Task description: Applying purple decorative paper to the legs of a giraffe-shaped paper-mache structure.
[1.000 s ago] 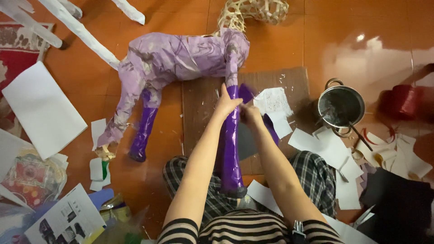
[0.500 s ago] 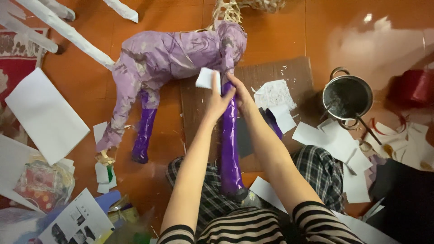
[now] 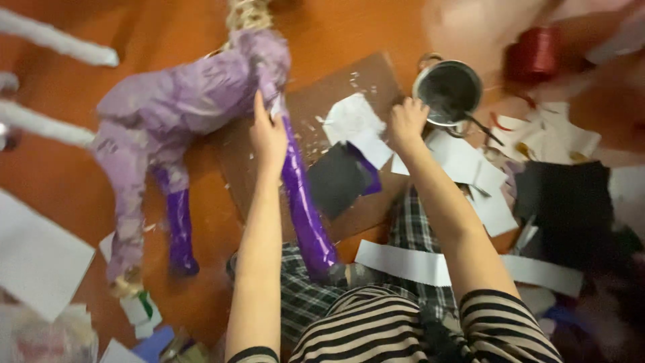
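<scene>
Pressing flat against the purple figure [image 3: 195,101] on the floor, the left hand [image 3: 269,134] steadied its shoulder, fingers extended. The right hand [image 3: 406,121] curled loosely at the pot [image 3: 449,91] rim; papering seemed underway, needing fresh paste.

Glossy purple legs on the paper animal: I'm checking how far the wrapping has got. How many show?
2. One glossy purple leg runs down from under the left hand; the other stands left of it. Further legs may be hidden.
</scene>
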